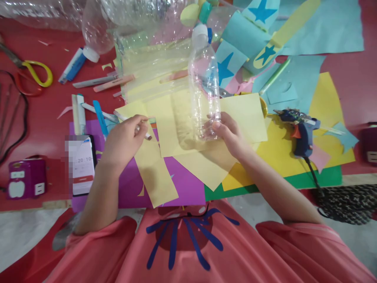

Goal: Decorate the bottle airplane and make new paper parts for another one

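Observation:
My right hand [228, 133] grips a clear plastic bottle [204, 82] near its base, thumb on the near side. The bottle has a white cap and stands or lies over pale yellow paper sheets [171, 125]; which of the two I cannot tell. In my left hand [129, 135] is a thin white pen or marker [146, 134] with a dark end, its fingers curled round it. That hand hovers over a pale yellow strip [159, 181], which overlaps a purple sheet [188, 184].
A blue hot glue gun [304, 137] lies right on yellow paper. Left are a phone [82, 165], scissors [38, 74], markers [113, 83] and a purple box [27, 178]. Plastic bottles [97, 31] and blue paper pieces with stars [232, 63] fill the back.

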Tool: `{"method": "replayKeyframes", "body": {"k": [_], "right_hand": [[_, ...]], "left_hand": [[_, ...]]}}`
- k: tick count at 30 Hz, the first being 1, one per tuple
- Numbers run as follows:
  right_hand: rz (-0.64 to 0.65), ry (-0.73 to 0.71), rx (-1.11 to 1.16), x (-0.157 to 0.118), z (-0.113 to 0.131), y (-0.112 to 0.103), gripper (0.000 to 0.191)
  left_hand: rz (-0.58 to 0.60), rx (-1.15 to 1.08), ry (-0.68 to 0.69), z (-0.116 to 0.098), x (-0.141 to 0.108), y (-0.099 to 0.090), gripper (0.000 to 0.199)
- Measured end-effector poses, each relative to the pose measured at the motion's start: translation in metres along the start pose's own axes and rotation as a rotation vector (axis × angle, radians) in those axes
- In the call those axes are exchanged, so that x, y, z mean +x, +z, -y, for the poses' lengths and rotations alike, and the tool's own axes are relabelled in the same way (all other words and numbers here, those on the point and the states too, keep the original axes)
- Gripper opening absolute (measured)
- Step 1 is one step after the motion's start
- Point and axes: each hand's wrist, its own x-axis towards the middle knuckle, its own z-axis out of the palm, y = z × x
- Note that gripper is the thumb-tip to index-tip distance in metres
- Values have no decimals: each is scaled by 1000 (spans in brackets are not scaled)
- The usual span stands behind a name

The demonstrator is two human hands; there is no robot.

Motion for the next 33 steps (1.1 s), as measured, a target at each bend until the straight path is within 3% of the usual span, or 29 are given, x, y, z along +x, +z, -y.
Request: {"method": "replayKeyframes", "body": {"k": [2, 7, 14, 18, 25, 33], "right_hand": [[8, 1, 3, 0, 1, 0, 50], [9, -35, -30, -1, 1, 1, 55], [-27, -48, -48, -3, -5, 1, 61], [-34, -55, -66, -2, -5, 1, 60], [-24, -44, -42, -1, -3, 1, 58], [-6, -14, 5, 0, -6, -3, 58]], "left_hand": [[1, -62, -4, 0, 0, 4, 33], [185, -395, -36, -5, 2, 14, 56], [216, -883, -234, -18, 16, 3, 40], [172, -921, -266, -17, 19, -2, 34], [255, -1125, -363, -5, 13, -7, 24], [141, -1174, -427, -12, 14, -1, 19]]}}
